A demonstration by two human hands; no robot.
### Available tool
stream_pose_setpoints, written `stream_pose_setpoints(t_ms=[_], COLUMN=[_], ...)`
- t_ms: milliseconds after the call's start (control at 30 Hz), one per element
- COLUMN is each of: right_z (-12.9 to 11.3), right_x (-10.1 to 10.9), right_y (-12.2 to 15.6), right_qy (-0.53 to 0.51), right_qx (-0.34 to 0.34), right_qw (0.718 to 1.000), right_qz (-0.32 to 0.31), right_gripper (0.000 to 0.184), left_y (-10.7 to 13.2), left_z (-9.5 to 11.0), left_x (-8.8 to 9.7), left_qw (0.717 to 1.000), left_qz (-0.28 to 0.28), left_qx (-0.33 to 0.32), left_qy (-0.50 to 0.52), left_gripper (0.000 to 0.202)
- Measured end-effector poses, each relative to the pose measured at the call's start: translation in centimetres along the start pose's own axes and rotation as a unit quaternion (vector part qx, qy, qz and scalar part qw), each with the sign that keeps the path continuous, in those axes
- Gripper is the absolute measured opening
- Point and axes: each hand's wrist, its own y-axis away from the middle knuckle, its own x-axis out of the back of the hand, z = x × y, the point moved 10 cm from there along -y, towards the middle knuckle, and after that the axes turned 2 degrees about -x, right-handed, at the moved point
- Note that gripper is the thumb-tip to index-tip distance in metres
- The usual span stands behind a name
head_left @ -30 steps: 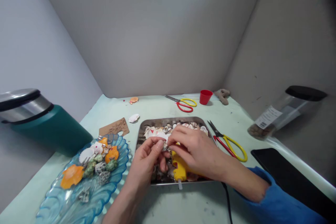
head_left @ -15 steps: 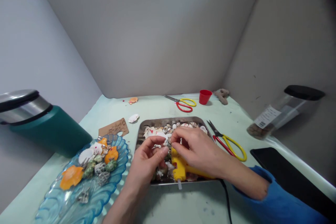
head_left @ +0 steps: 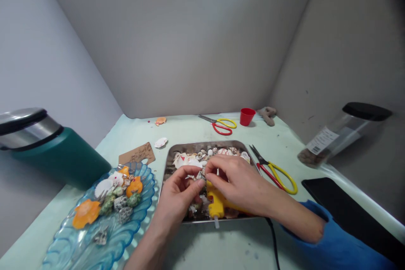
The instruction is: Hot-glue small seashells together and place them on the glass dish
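Observation:
My left hand [head_left: 179,190] is closed in a pinch on a small grey-and-white speckled shell [head_left: 200,174], held over a metal tray [head_left: 169,154]. Close beside it, my right hand [head_left: 232,179] pinches with thumb and forefinger at the shell's right side; whatever lies between those fingertips is too small to make out. Beneath the right hand a yellow glue gun [head_left: 216,206] lies across the tray, partly hidden by the palm, with a clear glue stick [head_left: 216,222] poking out toward me. White and patterned shells [head_left: 186,160] fill the tray.
Left of the tray, a blue scalloped plate [head_left: 122,242] bears orange, white and speckled shells. A green bottle [head_left: 63,156] stands behind it. Red-and-yellow scissors [head_left: 281,176] lie right, another pair [head_left: 223,125] behind. A red cup [head_left: 247,117], clear jar [head_left: 332,139] and black cord [head_left: 274,240] also show.
My left hand has shifted very slightly to the right, bringing its fingertips closer to the right hand. The other things stay where they were.

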Motion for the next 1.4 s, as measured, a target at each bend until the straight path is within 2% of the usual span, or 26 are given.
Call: stream_pose_setpoints(t_ms=[767, 1400], right_z=[0.29, -0.53], right_x=[-0.60, -0.29], right_y=[-0.12, 0.19], right_qy=[0.021, 0.085], right_qx=[-0.002, 0.034], right_qw=[0.999, 0.996], right_qz=[-0.036, -0.002], right_gripper=[0.014, 0.013], left_y=[0.05, -0.12], left_z=[0.33, -0.02], left_x=[0.37, 0.49], left_qw=[0.999, 1.000], left_qz=[0.016, 0.011], left_qx=[-0.012, -0.013], left_qy=[-0.025, -0.026], left_gripper=[0.026, 0.024])
